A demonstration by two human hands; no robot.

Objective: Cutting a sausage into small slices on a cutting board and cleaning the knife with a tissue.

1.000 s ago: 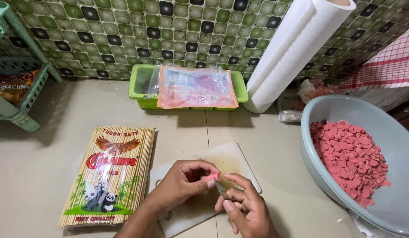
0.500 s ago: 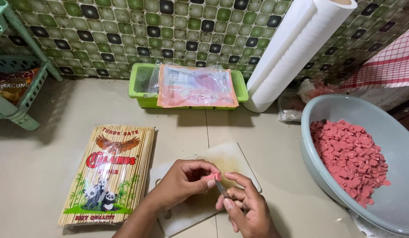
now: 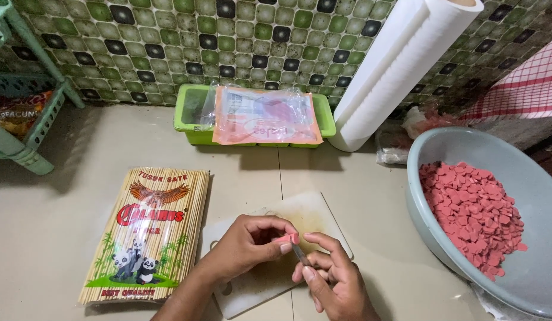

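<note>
My left hand [image 3: 246, 246] pinches a small pink sausage piece [image 3: 288, 239] between thumb and fingertips over a pale cutting board [image 3: 317, 215] on the floor. My right hand [image 3: 335, 279] sits just right of it and holds a small knife [image 3: 300, 254], whose blade points up toward the pink piece. The two hands nearly touch at the piece. A grey-blue bowl [image 3: 442, 148] at the right holds a heap of pink sausage slices [image 3: 472, 211].
A pack of bamboo skewers [image 3: 148, 232] lies left of the board. A green tray [image 3: 189, 122] with a plastic packet [image 3: 264, 116] stands by the tiled wall. A white roll [image 3: 400, 65] leans against the wall. A green rack [image 3: 26, 119] stands far left.
</note>
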